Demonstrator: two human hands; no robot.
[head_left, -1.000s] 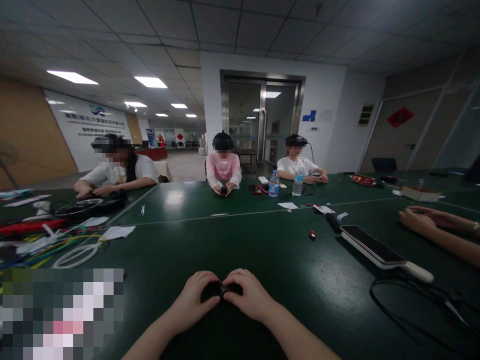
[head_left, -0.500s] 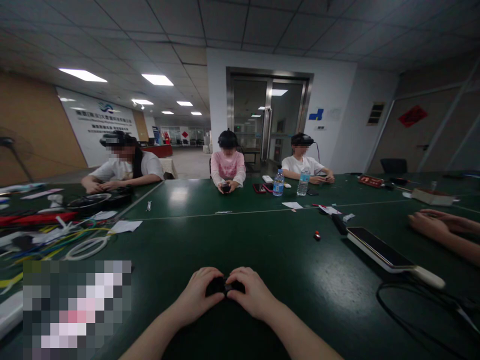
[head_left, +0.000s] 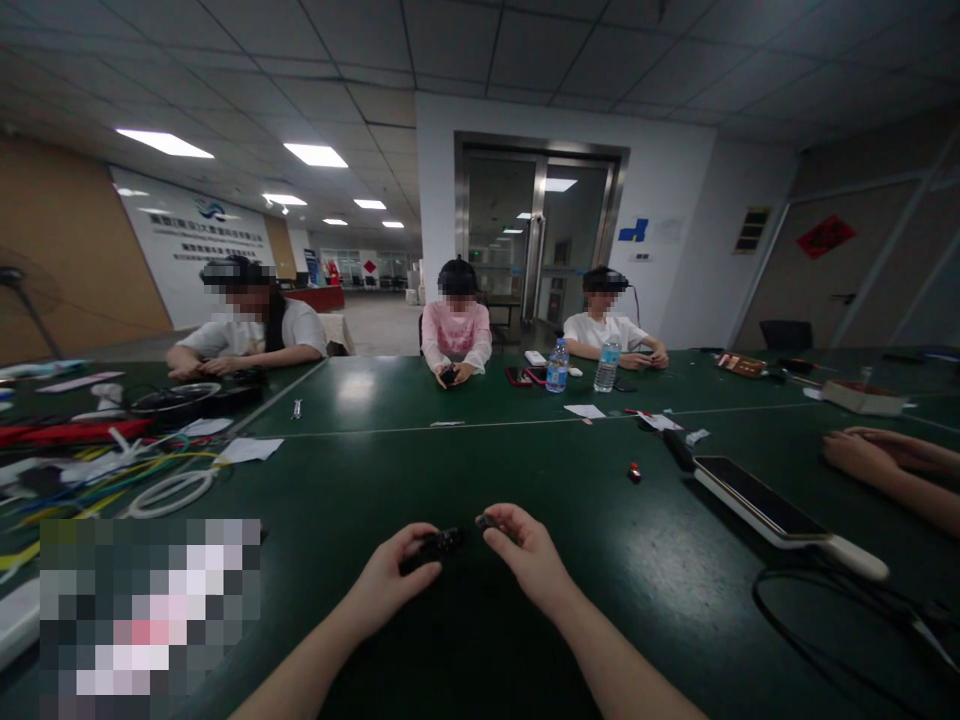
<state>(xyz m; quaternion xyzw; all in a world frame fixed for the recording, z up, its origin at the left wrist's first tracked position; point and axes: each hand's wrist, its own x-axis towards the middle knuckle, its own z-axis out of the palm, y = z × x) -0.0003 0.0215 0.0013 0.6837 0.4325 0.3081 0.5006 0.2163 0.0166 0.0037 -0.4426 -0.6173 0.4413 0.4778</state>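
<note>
Left hand (head_left: 399, 568) half-curled, I hold a black device (head_left: 448, 541) over the green table (head_left: 375, 480), seemingly gripped to leave its end uncovered; my nearly closed right hand (head_left: 529, 550) pinches a small dark piece (head_left: 484, 521) beside it.

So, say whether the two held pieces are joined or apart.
Apart: a gap shows between the black object and the small piece.

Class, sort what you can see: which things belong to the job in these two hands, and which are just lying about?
In the job, judging by the grip:
- black part, in the left hand
- small dark piece, in the right hand

Apparently just lying about:
- black-screened device
- small red item
- blue-capped bottle
- white paper
</note>
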